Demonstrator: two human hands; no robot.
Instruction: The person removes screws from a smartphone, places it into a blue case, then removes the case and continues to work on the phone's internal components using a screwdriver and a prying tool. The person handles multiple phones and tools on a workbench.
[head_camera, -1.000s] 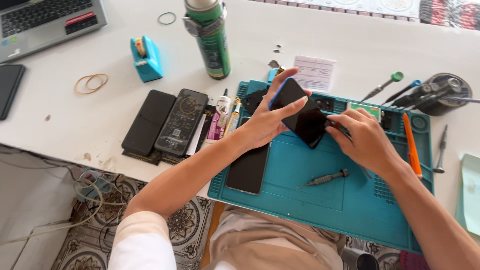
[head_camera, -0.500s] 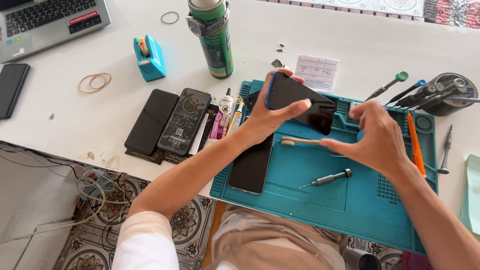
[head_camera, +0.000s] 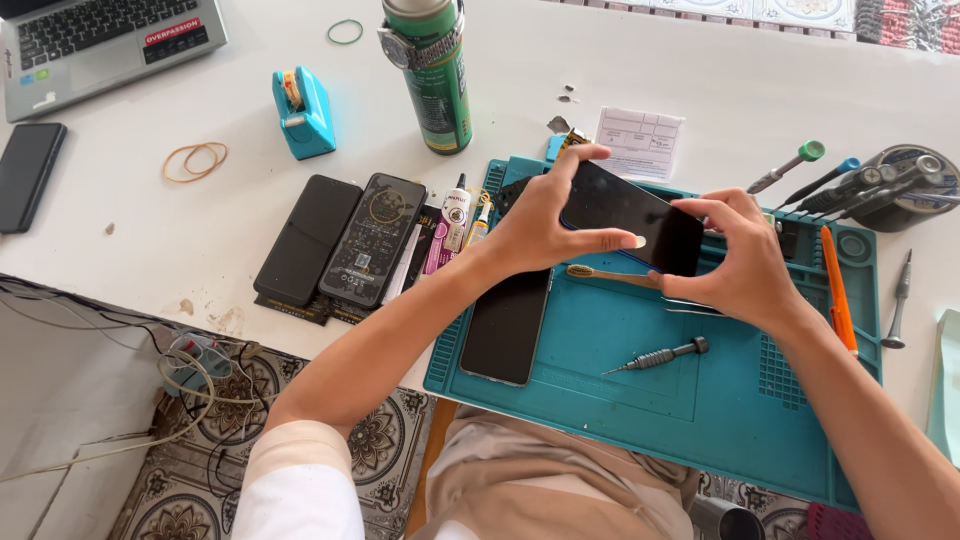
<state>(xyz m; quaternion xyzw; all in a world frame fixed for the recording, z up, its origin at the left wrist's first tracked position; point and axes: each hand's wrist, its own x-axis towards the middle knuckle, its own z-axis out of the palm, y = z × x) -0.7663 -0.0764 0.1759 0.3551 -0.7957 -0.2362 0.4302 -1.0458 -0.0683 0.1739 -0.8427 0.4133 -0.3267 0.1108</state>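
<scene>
Both my hands hold a black phone (head_camera: 625, 210) with a blue edge above the teal work mat (head_camera: 640, 420). My left hand (head_camera: 540, 225) grips its left end, thumb across the glass. My right hand (head_camera: 740, 265) pinches the right end and also holds a wooden-handled brush (head_camera: 600, 273) and what look like metal tweezers (head_camera: 690, 307). Another dark phone (head_camera: 507, 325) lies flat on the mat's left side. A small screwdriver (head_camera: 655, 357) rests on the mat under my hands.
Two black phones (head_camera: 345, 240) and glue tubes (head_camera: 452, 215) lie left of the mat. A green can (head_camera: 432, 75), blue tape dispenser (head_camera: 302, 112), rubber bands (head_camera: 195, 160), laptop (head_camera: 100, 40) and paper slip (head_camera: 640, 140) sit behind. Screwdrivers and an orange pry tool (head_camera: 838, 290) lie right.
The phone has tilted flatter, screen up, and shifted slightly right. My right hand moved from over the glass to pinching its right end, with the brush now lying below the phone.
</scene>
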